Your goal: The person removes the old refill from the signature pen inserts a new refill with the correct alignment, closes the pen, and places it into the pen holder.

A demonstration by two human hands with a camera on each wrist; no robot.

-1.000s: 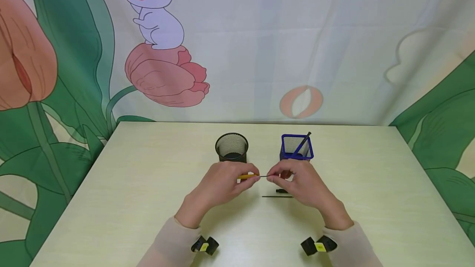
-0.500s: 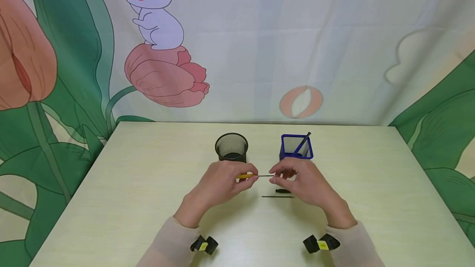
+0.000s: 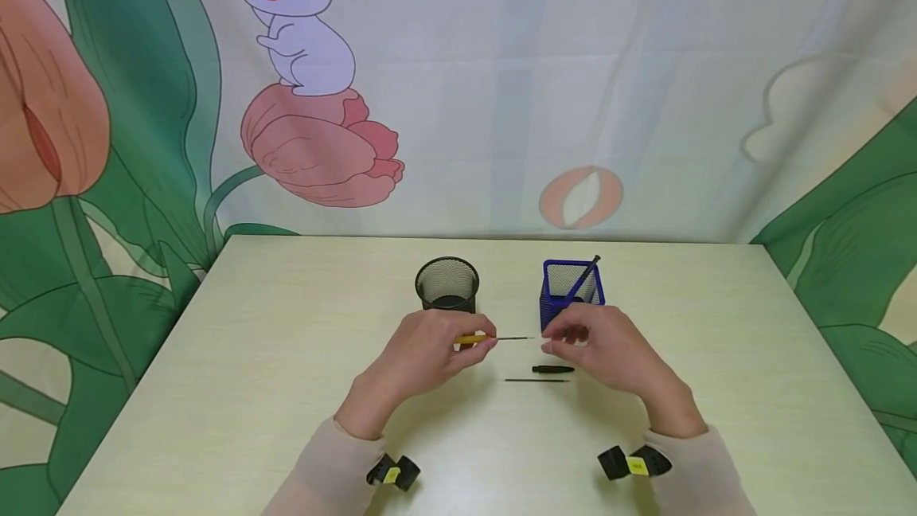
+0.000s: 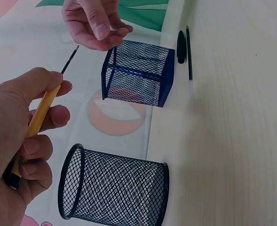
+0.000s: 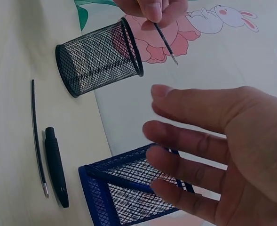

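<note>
My left hand [image 3: 433,353] holds a yellow pen barrel [image 4: 43,108], with thumb and fingers curled round it. A thin dark ink refill [image 4: 70,61] sticks out of the barrel's end, its pale tip pointing toward my right hand. My right hand [image 5: 246,146] holds nothing; thumb and fingers are spread a little apart, just off the refill's tip. On the table below lie a loose dark refill [image 5: 37,139] and a black pen barrel part [image 5: 56,167], side by side.
A round black mesh cup [image 4: 114,188] stands behind my left hand. Behind my right hand is a square blue mesh holder [image 3: 547,302] with a dark pen [image 3: 583,277] leaning in it. The table [image 3: 301,301] meets a printed curtain [image 3: 458,102] at the back.
My right hand has let go of the refill's end and drawn back to the right, exposing more of it. The left hand with the yellow barrel has barely moved.
</note>
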